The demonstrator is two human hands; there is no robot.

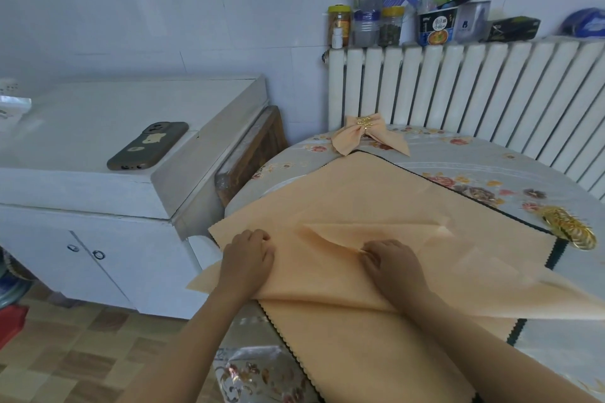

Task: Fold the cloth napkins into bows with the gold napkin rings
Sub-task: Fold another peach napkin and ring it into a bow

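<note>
The surface (510, 170), under a floral cover, carries a peach napkin (327, 206) spread across its near side. At the napkin's near edge, the left hand (247, 253) and right hand (393, 263) each pinch a fold. Beyond the napkin lies a finished bow (366, 137); at its right edge lie gold napkin rings (569, 227).

Phone (148, 146) on white cabinet (98, 127) — jars (366, 23) atop radiator (458, 85); floral tablecloth (491, 173).

Peach napkin (360, 206) spread flat on bench (491, 170), near corner folded inward. Finished bow (368, 136) beyond its far edge; gold rings (569, 227) heaped beside its right edge.
</note>
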